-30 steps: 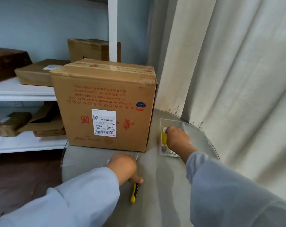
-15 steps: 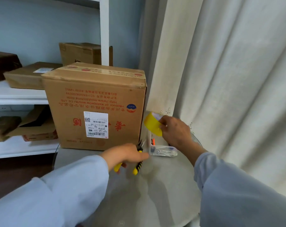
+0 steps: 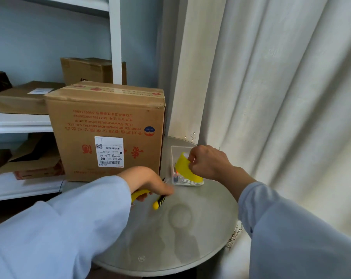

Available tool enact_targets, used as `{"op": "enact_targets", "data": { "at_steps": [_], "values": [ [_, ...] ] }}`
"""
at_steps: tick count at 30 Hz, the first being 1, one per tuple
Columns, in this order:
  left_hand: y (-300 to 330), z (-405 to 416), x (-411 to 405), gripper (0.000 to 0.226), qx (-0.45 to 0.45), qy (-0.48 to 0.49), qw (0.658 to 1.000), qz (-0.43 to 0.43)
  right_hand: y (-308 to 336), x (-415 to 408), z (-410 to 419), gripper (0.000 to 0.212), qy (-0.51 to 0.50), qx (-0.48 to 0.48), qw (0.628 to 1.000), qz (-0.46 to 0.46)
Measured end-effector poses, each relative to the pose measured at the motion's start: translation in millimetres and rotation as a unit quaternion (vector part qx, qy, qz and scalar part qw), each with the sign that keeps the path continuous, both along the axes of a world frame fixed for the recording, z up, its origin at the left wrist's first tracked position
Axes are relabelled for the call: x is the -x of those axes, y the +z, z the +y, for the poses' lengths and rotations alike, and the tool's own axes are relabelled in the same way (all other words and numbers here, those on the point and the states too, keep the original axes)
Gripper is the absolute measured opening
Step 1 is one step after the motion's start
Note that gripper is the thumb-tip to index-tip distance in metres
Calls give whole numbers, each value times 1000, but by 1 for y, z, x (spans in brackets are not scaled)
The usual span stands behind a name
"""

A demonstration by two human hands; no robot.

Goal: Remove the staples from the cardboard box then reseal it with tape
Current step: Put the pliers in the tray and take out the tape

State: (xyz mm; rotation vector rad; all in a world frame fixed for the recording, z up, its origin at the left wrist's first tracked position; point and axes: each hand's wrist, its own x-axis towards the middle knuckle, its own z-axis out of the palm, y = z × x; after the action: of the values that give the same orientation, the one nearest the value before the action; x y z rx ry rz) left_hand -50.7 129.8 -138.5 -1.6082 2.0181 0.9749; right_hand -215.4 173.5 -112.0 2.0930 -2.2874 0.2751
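Lowered toward the tray (image 3: pixel 177 150), the right hand (image 3: pixel 208 162) grips yellow tape (image 3: pixel 185 168).
Left hand (image 3: pixel 148 181) clenches yellow-handled pliers (image 3: pixel 160 200) before the taped cardboard box (image 3: pixel 108 129) on the round grey surface (image 3: pixel 190 228); tray right of box.

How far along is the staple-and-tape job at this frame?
Early stage. The cardboard box stands closed on the round table; whether any staples are out cannot be told. In hand: the left hand grips yellow-handled pliers, and the right hand holds a yellow tape roll above the clear tray. Left: pulling staples, taping.
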Motion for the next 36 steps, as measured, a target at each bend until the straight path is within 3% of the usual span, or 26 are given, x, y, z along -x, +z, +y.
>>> {"op": "enact_targets", "data": {
  "at_steps": [3,7,11,14,16,17,19,20,22,25,28,31,36],
  "values": [
    [1,1,-2,61,-12,1,1000,-15,0,0,3,22,-11,-48,999,1],
    [3,3,2,66,51,17,997,47,-22,-8,4,18,3,-249,964,-92],
    [4,3,7,63,86,27,990,108,-54,-14,-5,13,2,-252,966,-56],
    [1,-2,12,51,98,38,982,158,-59,-9,-15,21,-33,-241,962,-126],
    [-2,-7,15,41,107,48,974,191,-52,-4,-22,21,-63,-166,957,-229],
    [-2,-9,18,41,109,56,970,210,-45,-4,-22,20,-85,-133,927,-339],
    [-3,-15,25,42,109,81,957,257,-32,-1,-24,26,-109,-131,817,-551],
    [-3,-19,31,39,101,104,946,289,-26,2,-24,32,-102,-157,785,-591],
    [-1,-24,41,23,81,155,922,346,-23,8,-23,39,-74,-205,761,-611],
    [2,-35,53,19,64,183,898,395,-27,17,-26,26,-91,-154,761,-624],
    [4,-49,62,23,118,102,908,389,-32,29,-43,19,-162,-23,760,-629],
    [-3,-61,65,29,216,-7,933,287,-39,45,-58,12,-219,59,802,-552],
    [-21,-71,81,30,288,-140,947,31,-60,53,-85,15,-224,60,907,-351]
  ]
}}
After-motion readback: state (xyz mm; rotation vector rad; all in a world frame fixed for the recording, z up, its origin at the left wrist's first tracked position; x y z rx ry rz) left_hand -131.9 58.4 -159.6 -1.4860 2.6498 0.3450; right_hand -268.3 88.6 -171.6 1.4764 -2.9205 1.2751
